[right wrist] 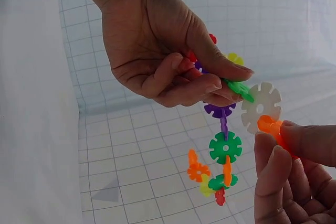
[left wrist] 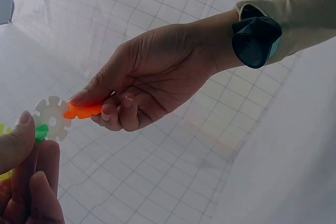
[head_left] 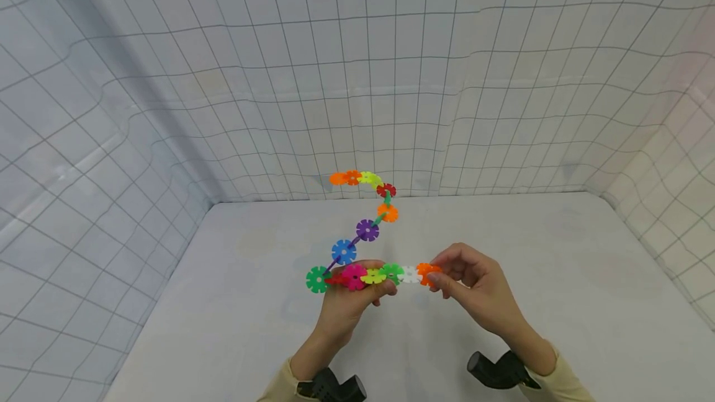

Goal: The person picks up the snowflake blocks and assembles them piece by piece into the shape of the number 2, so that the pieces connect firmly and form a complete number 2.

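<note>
A chain of colourful notched plastic discs, slotted edge to edge, hangs across my left hand (head_left: 342,314). Thumb and fingers of that hand grip it at a green disc (right wrist: 240,88). Beyond the green disc comes a white disc (right wrist: 261,106), upright between the two hands. My right hand (head_left: 485,293) pinches an orange disc (left wrist: 83,110) whose edge meets the white one. From the left hand the chain turns at another green disc (head_left: 318,280), runs past a blue disc (head_left: 343,252) and a purple disc (head_left: 367,230), and curls to an orange end (head_left: 337,178).
A white tabletop (head_left: 234,327) lies under the hands. Pale walls with a dark grid (head_left: 391,79) rise at the back and both sides. Dark wrist-worn devices (head_left: 499,371) sit by the sleeves.
</note>
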A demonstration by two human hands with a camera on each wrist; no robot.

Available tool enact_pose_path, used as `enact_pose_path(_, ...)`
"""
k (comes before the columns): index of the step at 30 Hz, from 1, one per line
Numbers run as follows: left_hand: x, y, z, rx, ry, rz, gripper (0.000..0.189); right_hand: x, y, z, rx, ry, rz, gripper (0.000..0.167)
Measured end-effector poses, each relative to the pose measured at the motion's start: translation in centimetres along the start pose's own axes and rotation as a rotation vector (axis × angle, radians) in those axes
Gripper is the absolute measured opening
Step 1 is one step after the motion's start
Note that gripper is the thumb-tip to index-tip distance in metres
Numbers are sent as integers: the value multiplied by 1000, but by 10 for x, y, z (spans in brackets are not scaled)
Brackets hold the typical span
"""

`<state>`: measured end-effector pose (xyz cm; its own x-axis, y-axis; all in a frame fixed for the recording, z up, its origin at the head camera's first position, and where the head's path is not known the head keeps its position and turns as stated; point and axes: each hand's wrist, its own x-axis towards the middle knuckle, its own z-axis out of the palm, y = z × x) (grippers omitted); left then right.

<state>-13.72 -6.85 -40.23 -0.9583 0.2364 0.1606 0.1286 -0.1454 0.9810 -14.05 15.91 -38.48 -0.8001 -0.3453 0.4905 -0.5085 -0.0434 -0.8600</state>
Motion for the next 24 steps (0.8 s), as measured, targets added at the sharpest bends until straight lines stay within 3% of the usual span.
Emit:
enact_pose_path(7,0,-1,-1,12,-14,13,32,0,1,0,43,-6,-47,20)
enact_pose_path(16,0,-1,-1,11,4,4,33,1,-2,-1,21,15,-75,14)
enact_pose_path(20,0,0,-1,14,31,-6,34,1,-3,-2,-24,41,-73,18)
enact_pose_path(24,1,1,-1,9,26,-11,34,1,-1,-2,-29,13,-103,25)
